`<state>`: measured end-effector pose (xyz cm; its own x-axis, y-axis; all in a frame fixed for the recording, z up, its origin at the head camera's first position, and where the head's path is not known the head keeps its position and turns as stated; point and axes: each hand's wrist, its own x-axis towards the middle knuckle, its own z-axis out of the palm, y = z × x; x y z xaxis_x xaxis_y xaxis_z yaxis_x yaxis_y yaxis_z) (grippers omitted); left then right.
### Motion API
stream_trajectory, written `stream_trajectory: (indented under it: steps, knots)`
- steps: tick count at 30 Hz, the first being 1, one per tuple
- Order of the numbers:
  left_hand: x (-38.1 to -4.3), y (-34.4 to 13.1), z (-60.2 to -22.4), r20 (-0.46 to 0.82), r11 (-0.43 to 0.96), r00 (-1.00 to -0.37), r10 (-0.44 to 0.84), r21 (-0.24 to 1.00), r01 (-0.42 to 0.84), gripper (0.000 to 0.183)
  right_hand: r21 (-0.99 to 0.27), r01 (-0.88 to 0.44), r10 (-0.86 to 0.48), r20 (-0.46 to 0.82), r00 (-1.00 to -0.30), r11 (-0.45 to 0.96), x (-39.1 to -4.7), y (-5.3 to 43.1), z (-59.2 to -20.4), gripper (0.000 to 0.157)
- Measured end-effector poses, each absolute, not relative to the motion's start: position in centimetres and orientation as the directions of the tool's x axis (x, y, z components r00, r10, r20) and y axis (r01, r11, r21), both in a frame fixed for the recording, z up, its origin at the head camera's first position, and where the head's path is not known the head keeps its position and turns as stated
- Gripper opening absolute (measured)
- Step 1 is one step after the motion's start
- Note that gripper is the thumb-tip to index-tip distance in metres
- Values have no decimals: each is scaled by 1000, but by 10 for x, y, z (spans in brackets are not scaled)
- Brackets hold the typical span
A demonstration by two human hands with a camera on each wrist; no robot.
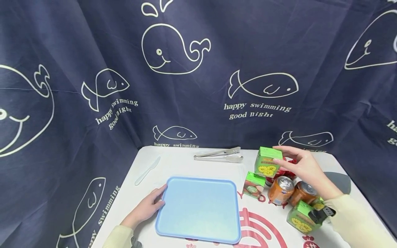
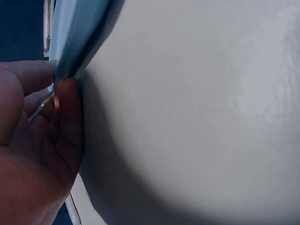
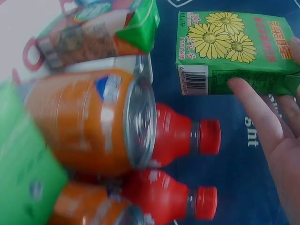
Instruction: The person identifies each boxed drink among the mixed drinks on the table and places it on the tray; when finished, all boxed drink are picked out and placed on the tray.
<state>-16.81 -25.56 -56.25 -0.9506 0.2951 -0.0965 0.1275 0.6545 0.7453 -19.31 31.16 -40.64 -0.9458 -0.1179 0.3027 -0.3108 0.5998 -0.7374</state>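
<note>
My right hand (image 1: 302, 163) holds a green drink carton (image 1: 267, 162) with yellow flowers between thumb and fingers. In the right wrist view this carton (image 3: 225, 49) is raised beside the other drinks. My left hand (image 1: 148, 206) is at the left rim of a light blue tray (image 1: 198, 178), pinching its edge (image 2: 77, 35) in the left wrist view. Below the lifted carton stand a green and brown drink carton (image 1: 253, 186) and two orange cans (image 1: 281, 191). Red-capped bottles (image 3: 176, 197) are behind the cans. Another flowered green carton (image 1: 301, 218) is nearer me, partly behind my right wrist.
Metal tongs (image 1: 218, 155) lie at the table's back edge, beyond the tray. A pale knife (image 1: 147, 171) lies at the left. Behind my right forearm is a grey flat object (image 1: 339, 181), partly hidden. A dark blue curtain (image 1: 198, 103) surrounds the white table.
</note>
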Motion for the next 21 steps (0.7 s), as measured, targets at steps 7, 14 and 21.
stream_trajectory:
  steps: [7,14,21]
  knots:
    - [-167,-256,-562,-87,652,-949,303,745,140,63,-719,-304,-139,281,-950,624,-197,292,-407,49]
    - [-167,-257,-564,-90,659,-948,306,739,143,63,-775,-339,-182,286,-941,533,-204,275,-411,49]
    - [-167,-257,-564,-89,653,-947,308,744,142,63,-793,-340,-201,275,-940,506,-210,257,-413,50]
